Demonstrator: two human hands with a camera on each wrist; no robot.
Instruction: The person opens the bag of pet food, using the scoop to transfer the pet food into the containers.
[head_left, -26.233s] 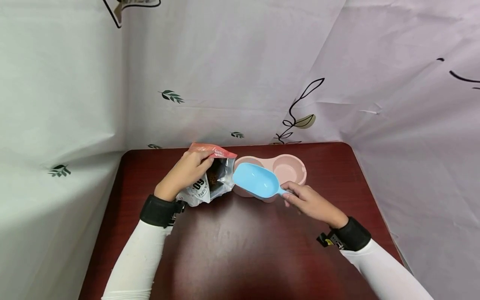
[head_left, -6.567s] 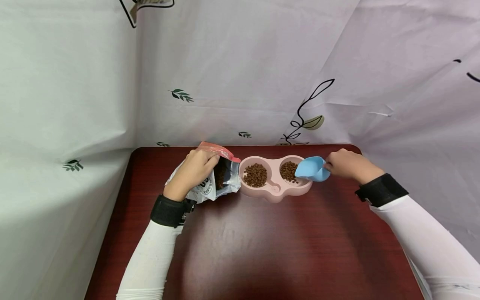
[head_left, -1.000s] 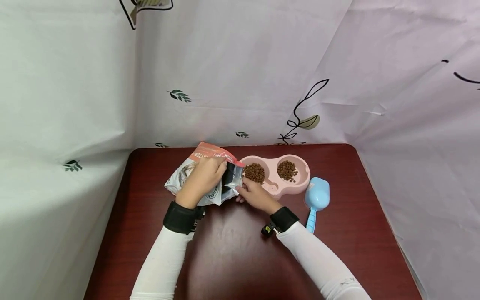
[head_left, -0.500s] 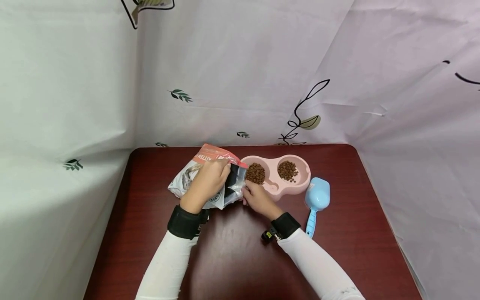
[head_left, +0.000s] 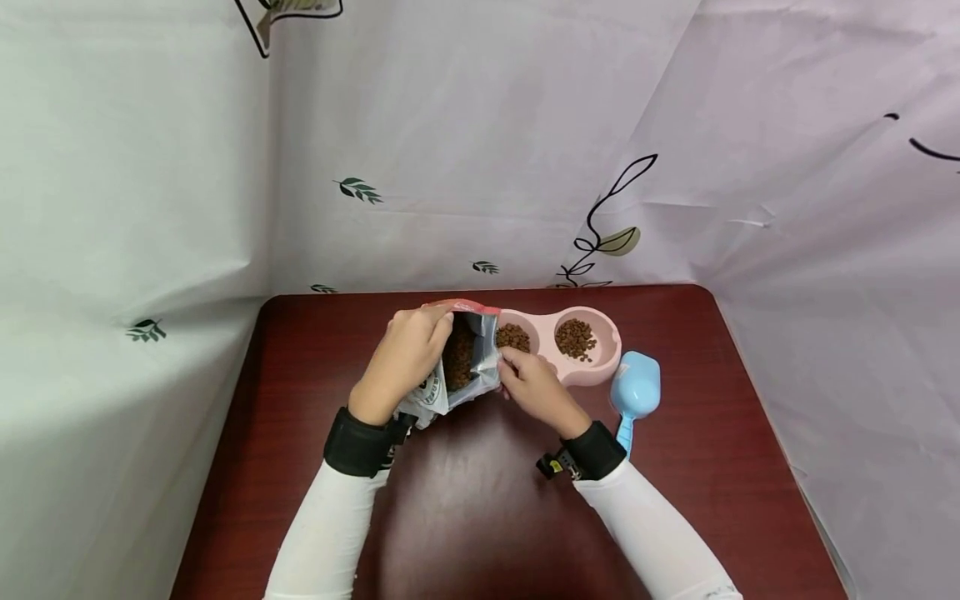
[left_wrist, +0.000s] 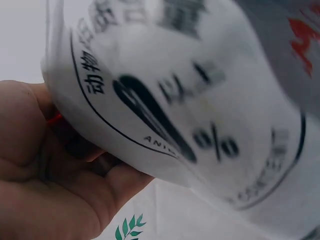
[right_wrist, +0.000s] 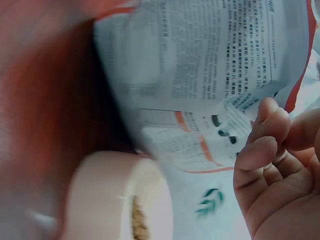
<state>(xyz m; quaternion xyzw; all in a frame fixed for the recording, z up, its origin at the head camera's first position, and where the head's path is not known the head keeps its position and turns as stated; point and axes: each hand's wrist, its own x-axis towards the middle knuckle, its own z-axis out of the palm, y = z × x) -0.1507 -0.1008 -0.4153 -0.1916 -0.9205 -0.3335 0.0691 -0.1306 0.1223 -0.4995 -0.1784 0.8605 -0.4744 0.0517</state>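
Observation:
A white and red bag of kibble (head_left: 486, 346) stands with its mouth spread, silver lining and brown kibble (head_left: 458, 360) showing inside. My left hand (head_left: 401, 358) grips the bag's left rim, fingers curled over the edge; in the left wrist view the printed front fills most of the picture. On the opposite side, my right hand (head_left: 536, 387) pinches the rim between thumb and fingers, and the right wrist view shows the bag's text-covered back (right_wrist: 200, 60). Just right of the bag, a pink double pet bowl (head_left: 547, 333) holds kibble in both wells, its left well partly hidden.
A blue scoop (head_left: 636, 385) lies face down right of the bowl, its handle partly behind the right forearm. The dark red table (head_left: 465, 517) meets a white patterned cloth (head_left: 480, 167) along its back edge, with cloth on both sides too.
Both hands have tipped the bag more upright, so its mouth faces up and the kibble inside shows. Earlier, the right hand scooped kibble into the bowl, then laid the scoop down.

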